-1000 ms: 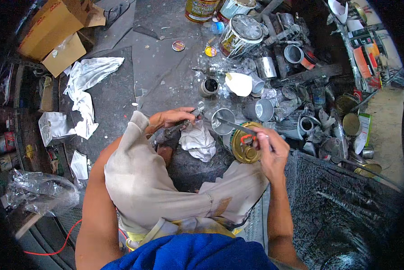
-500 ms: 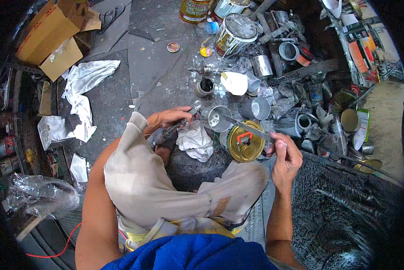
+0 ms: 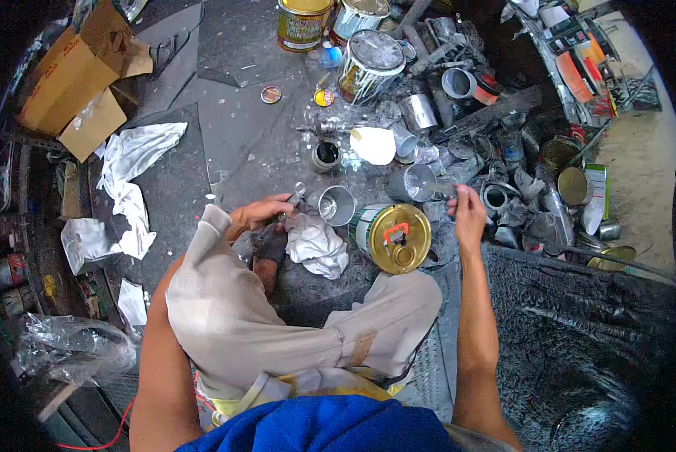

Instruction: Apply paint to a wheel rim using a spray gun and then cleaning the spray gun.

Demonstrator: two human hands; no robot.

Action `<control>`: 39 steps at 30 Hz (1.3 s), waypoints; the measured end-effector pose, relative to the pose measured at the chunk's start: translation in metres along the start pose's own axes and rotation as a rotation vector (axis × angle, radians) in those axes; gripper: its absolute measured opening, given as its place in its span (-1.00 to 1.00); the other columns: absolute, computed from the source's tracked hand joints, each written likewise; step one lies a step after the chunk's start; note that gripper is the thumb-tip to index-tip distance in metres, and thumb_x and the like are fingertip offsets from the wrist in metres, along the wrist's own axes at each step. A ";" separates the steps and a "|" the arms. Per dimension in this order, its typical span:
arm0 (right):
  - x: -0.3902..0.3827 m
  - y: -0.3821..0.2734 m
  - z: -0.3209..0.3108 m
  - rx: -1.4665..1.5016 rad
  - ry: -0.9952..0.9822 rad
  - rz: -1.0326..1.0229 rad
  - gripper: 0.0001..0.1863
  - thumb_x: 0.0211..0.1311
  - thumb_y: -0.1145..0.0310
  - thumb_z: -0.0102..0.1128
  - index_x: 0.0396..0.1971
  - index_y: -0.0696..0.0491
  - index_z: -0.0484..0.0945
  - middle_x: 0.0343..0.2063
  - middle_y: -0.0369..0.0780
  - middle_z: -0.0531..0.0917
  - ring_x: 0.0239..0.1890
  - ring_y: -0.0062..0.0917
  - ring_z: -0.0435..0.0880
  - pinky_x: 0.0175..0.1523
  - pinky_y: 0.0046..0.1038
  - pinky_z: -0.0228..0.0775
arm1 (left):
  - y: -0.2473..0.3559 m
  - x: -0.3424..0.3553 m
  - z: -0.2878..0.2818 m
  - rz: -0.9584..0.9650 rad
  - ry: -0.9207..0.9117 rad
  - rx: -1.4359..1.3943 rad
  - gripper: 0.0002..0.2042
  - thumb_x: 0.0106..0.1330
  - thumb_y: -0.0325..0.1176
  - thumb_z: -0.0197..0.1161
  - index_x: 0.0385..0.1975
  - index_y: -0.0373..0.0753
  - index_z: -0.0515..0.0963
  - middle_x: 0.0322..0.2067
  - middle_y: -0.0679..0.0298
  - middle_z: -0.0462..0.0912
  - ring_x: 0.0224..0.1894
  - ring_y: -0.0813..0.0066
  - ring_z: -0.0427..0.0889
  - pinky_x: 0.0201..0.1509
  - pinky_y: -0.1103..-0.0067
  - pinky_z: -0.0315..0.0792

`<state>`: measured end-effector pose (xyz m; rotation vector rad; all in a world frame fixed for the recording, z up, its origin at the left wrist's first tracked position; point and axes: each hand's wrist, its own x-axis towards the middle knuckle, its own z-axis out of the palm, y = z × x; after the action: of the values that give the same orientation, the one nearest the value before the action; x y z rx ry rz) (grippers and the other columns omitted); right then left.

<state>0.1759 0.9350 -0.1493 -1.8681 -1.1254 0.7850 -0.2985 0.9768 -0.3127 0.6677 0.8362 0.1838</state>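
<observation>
I sit on the ground with one knee raised. My left hand (image 3: 261, 213) grips a small metal spray gun (image 3: 293, 202) just past my knee, beside a crumpled white rag (image 3: 317, 245). My right hand (image 3: 466, 213) is stretched out to the right, pinching a thin stick or tool near an open grey tin (image 3: 416, 181). Between my hands lies a large can on its side, its gold lid with an orange pull tab (image 3: 395, 236) facing me. A small open metal cup (image 3: 338, 205) stands next to the spray gun.
Several paint cans and tins (image 3: 370, 62) crowd the paint-stained floor ahead and to the right. A white funnel-like piece (image 3: 373, 145) and a dark small can (image 3: 326, 154) stand in front. Cardboard boxes (image 3: 70, 79) and white rags (image 3: 133, 162) lie left. A dark mat (image 3: 579, 324) is on my right.
My right hand has left the gold-lidded can and moved right and away toward the open grey tin. My left hand has stayed on the spray gun.
</observation>
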 end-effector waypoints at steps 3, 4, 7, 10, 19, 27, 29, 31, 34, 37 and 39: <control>0.022 0.025 0.018 -0.181 -0.063 0.144 -0.61 0.52 0.22 0.21 0.14 0.18 0.63 -0.53 -0.22 0.69 -0.34 -0.54 0.69 -0.19 -0.45 0.52 | -0.011 -0.008 -0.013 0.024 0.086 -0.098 -0.56 0.27 -0.36 0.34 0.16 -0.18 0.46 -0.25 0.33 0.59 -0.36 0.51 0.60 -0.28 0.56 0.53; 0.023 0.026 0.022 -0.188 -0.074 0.095 -0.61 0.52 0.22 0.21 0.14 0.18 0.63 -0.53 -0.22 0.69 -0.34 -0.54 0.69 -0.19 -0.45 0.52 | -0.015 -0.012 -0.018 0.037 0.177 -0.123 -0.58 0.27 -0.37 0.34 0.12 -0.22 0.46 -0.24 0.32 0.60 -0.33 0.47 0.61 -0.25 0.53 0.54; 0.011 0.009 0.039 -0.593 0.163 -0.279 -0.55 0.36 0.36 0.31 0.19 0.19 0.55 -0.25 -0.02 0.75 -0.07 -0.13 0.72 0.08 -0.17 0.53 | -0.025 -0.024 -0.034 0.109 0.233 -0.208 -0.64 0.28 -0.34 0.34 0.04 -0.24 0.47 -0.23 0.32 0.60 -0.25 0.44 0.61 -0.19 0.49 0.53; -0.008 -0.017 0.069 -0.518 0.039 -0.485 -0.68 0.34 0.35 0.36 0.02 0.17 0.64 -0.26 -0.08 0.71 -0.24 -0.28 0.73 -0.07 -0.30 0.56 | -0.028 -0.031 -0.054 0.128 0.255 -0.242 -0.68 0.29 -0.29 0.33 0.00 -0.15 0.49 -0.26 0.35 0.56 -0.25 0.47 0.56 -0.18 0.50 0.50; -0.109 0.002 0.222 -0.702 -0.859 -0.316 -0.06 -0.05 0.24 0.68 0.35 -0.02 0.32 0.18 0.07 0.46 0.16 -0.04 0.62 0.10 -0.09 0.60 | -0.045 -0.025 -0.116 0.139 0.707 -0.207 -0.69 0.31 -0.08 0.29 -0.05 -0.03 0.52 -0.30 0.43 0.50 -0.22 0.52 0.51 -0.14 0.42 0.43; -0.137 0.068 0.253 -1.071 -0.990 -0.334 0.11 -0.04 0.35 0.63 0.52 -0.15 0.12 0.30 0.06 0.30 0.10 0.16 0.62 0.05 0.00 0.66 | -0.036 -0.034 -0.114 0.049 0.929 0.053 -0.60 0.15 0.03 0.41 -0.27 -0.22 0.68 -0.34 0.33 0.62 -0.28 0.46 0.53 -0.20 0.49 0.36; -0.129 0.076 0.256 -0.948 -1.010 -0.358 -0.18 0.14 0.53 0.35 0.42 -0.07 0.24 0.22 0.08 0.37 -0.01 0.12 0.71 -0.03 -0.03 0.68 | -0.027 -0.042 -0.115 0.034 0.891 0.204 -0.48 0.15 0.10 0.42 -0.17 -0.30 0.69 -0.28 0.29 0.66 -0.22 0.42 0.58 -0.12 0.46 0.42; -0.126 0.071 0.257 -0.892 -0.976 -0.362 -0.28 0.12 0.47 0.37 0.33 -0.03 0.34 0.16 0.08 0.46 -0.04 0.09 0.73 -0.01 -0.05 0.68 | -0.010 -0.049 -0.120 -0.184 0.865 0.465 -0.13 0.07 0.35 0.45 0.04 -0.48 0.67 -0.11 0.15 0.73 -0.06 0.30 0.67 0.07 0.41 0.50; -0.122 0.046 0.246 -0.843 -0.998 -0.327 -0.44 0.09 0.32 0.40 0.13 0.04 0.50 0.02 0.07 0.62 -0.09 0.05 0.75 0.01 -0.04 0.65 | 0.013 -0.069 -0.118 -0.188 0.915 0.458 -0.06 -0.01 0.41 0.51 0.07 -0.43 0.67 -0.09 0.11 0.76 -0.08 0.29 0.70 0.01 0.39 0.54; -0.120 0.012 0.220 -0.754 -1.079 -0.317 -0.49 0.04 0.19 0.42 0.01 0.07 0.59 -0.09 0.05 0.71 -0.09 0.03 0.75 0.04 0.00 0.62 | 0.065 -0.063 -0.108 0.163 1.207 0.787 -0.23 0.11 0.30 0.51 -0.04 -0.39 0.68 -0.12 -0.02 0.77 -0.13 0.17 0.74 -0.04 0.31 0.58; -0.123 -0.007 0.201 -0.595 -1.106 -0.422 -0.48 0.03 0.17 0.45 -0.01 0.08 0.60 -0.11 0.04 0.71 -0.04 0.06 0.71 0.05 0.02 0.58 | 0.107 -0.058 -0.089 0.389 1.193 0.942 -0.41 0.26 0.14 0.47 -0.09 -0.37 0.66 -0.13 -0.05 0.74 -0.12 0.08 0.74 -0.02 0.27 0.59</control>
<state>-0.0410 0.8892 -0.2283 -1.4544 -2.5636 1.3779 -0.3920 1.0793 -0.2541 1.6697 1.9768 0.5848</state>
